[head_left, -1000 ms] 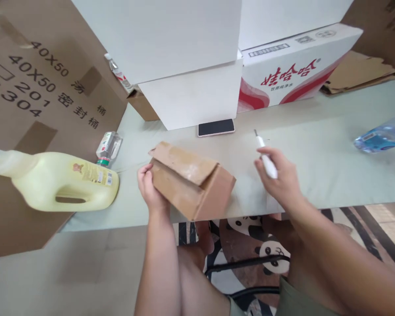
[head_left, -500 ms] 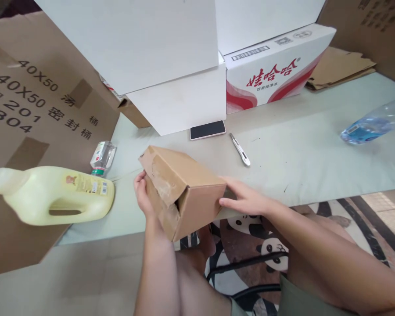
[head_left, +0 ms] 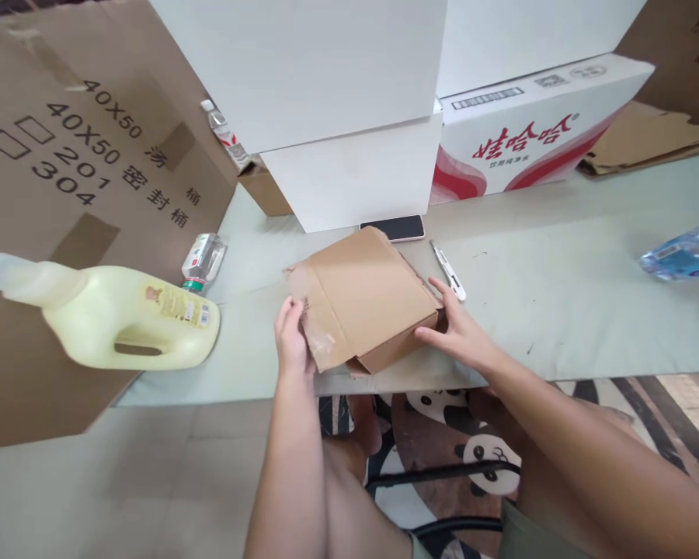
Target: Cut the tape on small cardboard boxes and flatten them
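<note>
A small brown cardboard box point(head_left: 373, 291) lies at the front of the covered table, its wide face up and a torn, taped flap point(head_left: 320, 318) sticking out on the left. My left hand point(head_left: 294, 334) is closed on that flap's edge, fingers curled round it. At the box's right corner, my right hand point(head_left: 457, 330) has thumb and fingers spread, the thumb touching or very near the front side. Just beyond the right fingers lies a white utility knife point(head_left: 448, 270). A phone point(head_left: 405, 227) rests behind the box, partly covered by it.
On the left are a yellow jug point(head_left: 168, 349), a small clear bottle point(head_left: 203, 260) and a large carton point(head_left: 40, 233). White boxes point(head_left: 349, 182) and a red-and-white carton point(head_left: 530, 140) line the back. A water bottle point(head_left: 684, 252) lies at right, before flattened cardboard point(head_left: 646, 140).
The box has tipped so its wide face points up, and it sits farther back, now overlapping the phone. Both hands have moved with it. The view has shifted a little left.
</note>
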A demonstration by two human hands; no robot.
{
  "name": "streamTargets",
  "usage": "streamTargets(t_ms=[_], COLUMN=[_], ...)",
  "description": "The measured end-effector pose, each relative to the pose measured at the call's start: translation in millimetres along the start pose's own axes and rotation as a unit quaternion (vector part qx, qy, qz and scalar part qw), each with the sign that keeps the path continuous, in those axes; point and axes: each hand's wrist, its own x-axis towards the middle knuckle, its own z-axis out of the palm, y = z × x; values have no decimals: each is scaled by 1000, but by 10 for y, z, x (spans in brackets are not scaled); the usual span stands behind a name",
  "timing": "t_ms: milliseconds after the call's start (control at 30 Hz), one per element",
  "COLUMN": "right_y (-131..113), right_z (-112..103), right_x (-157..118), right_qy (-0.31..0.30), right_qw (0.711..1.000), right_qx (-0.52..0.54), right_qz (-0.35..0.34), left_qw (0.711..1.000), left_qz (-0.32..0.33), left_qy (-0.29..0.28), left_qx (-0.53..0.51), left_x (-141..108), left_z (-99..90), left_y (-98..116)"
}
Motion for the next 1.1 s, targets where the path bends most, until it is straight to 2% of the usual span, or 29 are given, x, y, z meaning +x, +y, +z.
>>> streamTargets(t_ms=[67, 167, 233, 300, 433, 500, 533, 633, 667, 700, 800, 900, 1000, 1100], right_y=[10, 62, 99, 119, 91, 49, 25, -41, -58, -70, -92, -111, -125, -111], right_z=[2, -7, -21, -35, -48, -47, -49, -72, -86, -103, -152, -170, -157, -144], right_x=[-9, -34, -48, -54, -42, -28, -21, -1, 5, 10, 16, 5, -11, -15], right_qy=[19, 63, 56, 38, 31, 50, 82, 227, 254, 259, 214, 193, 165, 181], right_qw=[1000, 996, 995, 995, 997, 996, 993, 967, 961, 960, 975, 981, 984, 977], right_qx=[1, -13, -12, -5, 1, -18, -42, -113, -112, -100, -34, 14, 61, 116], right_qz=[-10, -61, -87, -90, -75, -76, -71, -22, 1, 22, 53, 16, -13, -12], left_qw=[999, 992, 987, 983, 981, 981, 979, 975, 975, 977, 979, 982, 992, 996], left_qz=[-4, -23, -49, -90, -119, -124, -131, -157, -161, -164, -173, -167, -117, -46], left_qy=[-40, -123, -149, -150, -131, -121, -116, -107, -103, -100, -79, -40, 17, 49], left_qx=[-4, 11, 33, 50, 74, 93, 105, 119, 110, 98, 81, 76, 54, 64], left_x=[-22, -68, -96, -108, -74, -43, -29, -17, -26, -39, -88, -94, -38, 21], left_z=[-51, -131, -156, -151, -107, -104, -110, -131, -130, -124, -71, -11, 4, -27], left_y=[56, 77, 41, -20, -136, -169, -178, -179, -171, -159, -113, -80, -80, -94])
